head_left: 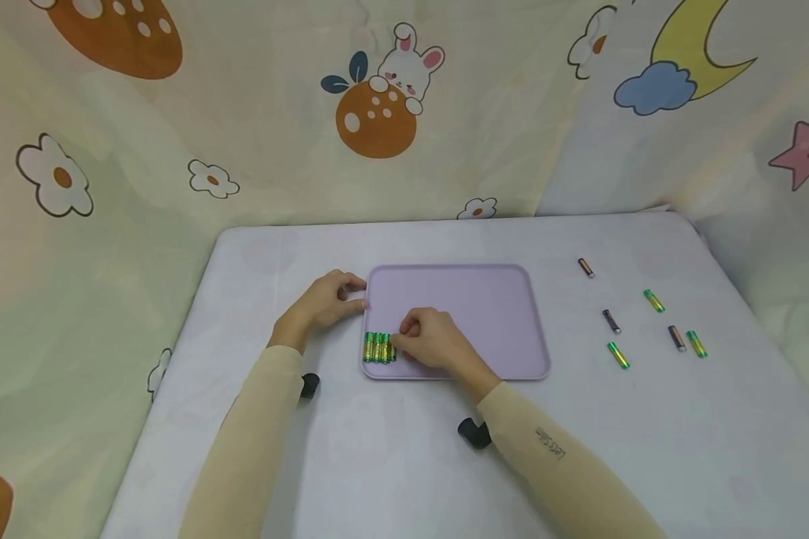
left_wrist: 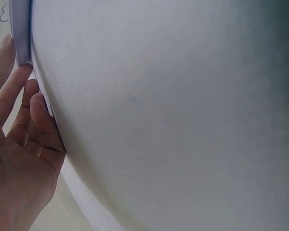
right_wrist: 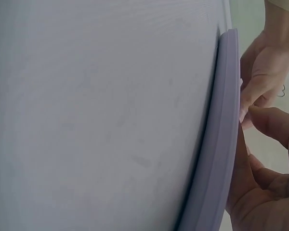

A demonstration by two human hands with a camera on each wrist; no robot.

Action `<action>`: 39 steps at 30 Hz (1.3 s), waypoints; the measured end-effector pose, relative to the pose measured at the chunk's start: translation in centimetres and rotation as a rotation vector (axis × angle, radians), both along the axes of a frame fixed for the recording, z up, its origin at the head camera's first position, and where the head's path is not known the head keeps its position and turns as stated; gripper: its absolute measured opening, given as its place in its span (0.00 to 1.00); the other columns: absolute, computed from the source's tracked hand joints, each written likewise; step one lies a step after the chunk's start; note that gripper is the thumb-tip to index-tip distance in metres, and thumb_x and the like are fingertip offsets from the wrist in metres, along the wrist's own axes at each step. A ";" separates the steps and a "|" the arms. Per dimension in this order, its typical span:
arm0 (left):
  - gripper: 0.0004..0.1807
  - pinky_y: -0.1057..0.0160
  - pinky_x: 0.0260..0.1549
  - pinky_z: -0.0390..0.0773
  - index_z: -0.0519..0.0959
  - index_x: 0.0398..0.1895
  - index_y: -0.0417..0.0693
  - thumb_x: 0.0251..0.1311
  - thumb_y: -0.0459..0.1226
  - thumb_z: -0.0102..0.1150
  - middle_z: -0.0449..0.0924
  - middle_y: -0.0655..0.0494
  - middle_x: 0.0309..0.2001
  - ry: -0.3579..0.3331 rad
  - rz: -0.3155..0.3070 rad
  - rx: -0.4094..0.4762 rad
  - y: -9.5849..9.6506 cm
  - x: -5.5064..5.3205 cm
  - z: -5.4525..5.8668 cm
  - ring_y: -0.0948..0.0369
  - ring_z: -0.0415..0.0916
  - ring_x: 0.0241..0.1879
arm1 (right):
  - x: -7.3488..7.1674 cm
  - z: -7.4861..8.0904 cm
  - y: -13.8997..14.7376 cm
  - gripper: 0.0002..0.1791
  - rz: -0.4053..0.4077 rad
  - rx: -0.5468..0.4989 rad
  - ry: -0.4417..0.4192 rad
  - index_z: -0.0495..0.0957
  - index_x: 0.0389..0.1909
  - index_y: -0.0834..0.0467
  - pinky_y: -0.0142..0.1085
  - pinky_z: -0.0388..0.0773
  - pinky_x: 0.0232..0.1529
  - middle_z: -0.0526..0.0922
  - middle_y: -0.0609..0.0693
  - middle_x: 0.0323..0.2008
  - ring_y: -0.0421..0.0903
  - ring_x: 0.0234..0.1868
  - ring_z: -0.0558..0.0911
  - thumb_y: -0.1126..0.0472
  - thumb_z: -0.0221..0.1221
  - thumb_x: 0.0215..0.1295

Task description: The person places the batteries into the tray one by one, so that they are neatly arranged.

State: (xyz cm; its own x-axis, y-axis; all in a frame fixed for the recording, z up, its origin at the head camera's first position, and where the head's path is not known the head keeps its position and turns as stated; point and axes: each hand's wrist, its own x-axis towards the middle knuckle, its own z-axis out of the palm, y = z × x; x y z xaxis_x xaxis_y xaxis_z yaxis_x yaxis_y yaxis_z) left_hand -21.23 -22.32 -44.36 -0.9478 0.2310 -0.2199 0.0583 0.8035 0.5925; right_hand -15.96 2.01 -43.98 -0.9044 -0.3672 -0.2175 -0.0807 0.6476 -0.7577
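Observation:
A light purple tray lies on the white-covered table. Several green-and-gold batteries stand side by side in its lower left corner. My right hand reaches over the tray and pinches the rightmost battery of that row between thumb and forefinger, partly covering it. My left hand is at the tray's left side, its thumb and fingertips against the outer rim. In the left wrist view, the left fingers lie loosely bent by the tray's edge. The right wrist view shows the tray's side wall, which hides the batteries.
Right of the tray, loose batteries lie scattered: green ones and dark ones with copper ends. Black curved pieces show beside both forearms. A patterned cloth hangs behind the table.

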 end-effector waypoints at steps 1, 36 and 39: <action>0.26 0.49 0.55 0.71 0.78 0.65 0.54 0.66 0.50 0.68 0.75 0.52 0.58 -0.004 0.002 0.000 0.0 0.0 0.0 0.51 0.70 0.53 | 0.0 0.0 0.1 0.09 0.002 -0.006 -0.006 0.82 0.35 0.56 0.33 0.74 0.30 0.83 0.45 0.23 0.40 0.25 0.82 0.54 0.67 0.66; 0.27 0.49 0.56 0.71 0.77 0.66 0.52 0.66 0.48 0.67 0.74 0.51 0.60 -0.022 0.020 0.007 0.3 0.2 0.0 0.50 0.68 0.55 | 0.1 0.3 12.2 0.15 0.064 -0.281 -0.046 0.79 0.51 0.63 0.43 0.84 0.46 0.87 0.59 0.40 0.52 0.38 0.89 0.57 0.63 0.72; 0.26 0.49 0.55 0.70 0.78 0.65 0.53 0.66 0.49 0.68 0.74 0.51 0.59 -0.020 0.019 0.013 0.2 0.1 0.0 0.50 0.68 0.54 | 0.1 0.5 13.5 0.16 0.056 -0.252 -0.007 0.79 0.51 0.63 0.39 0.84 0.45 0.87 0.58 0.39 0.52 0.38 0.89 0.56 0.64 0.72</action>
State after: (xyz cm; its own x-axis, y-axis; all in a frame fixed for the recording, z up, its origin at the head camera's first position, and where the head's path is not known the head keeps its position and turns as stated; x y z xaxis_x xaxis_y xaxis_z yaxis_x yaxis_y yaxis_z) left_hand -21.09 -22.11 -44.35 -0.9476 0.2155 -0.2358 0.0311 0.7967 0.6035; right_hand -15.88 15.49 -43.53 -0.8797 -0.4604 -0.1189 -0.1055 0.4328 -0.8953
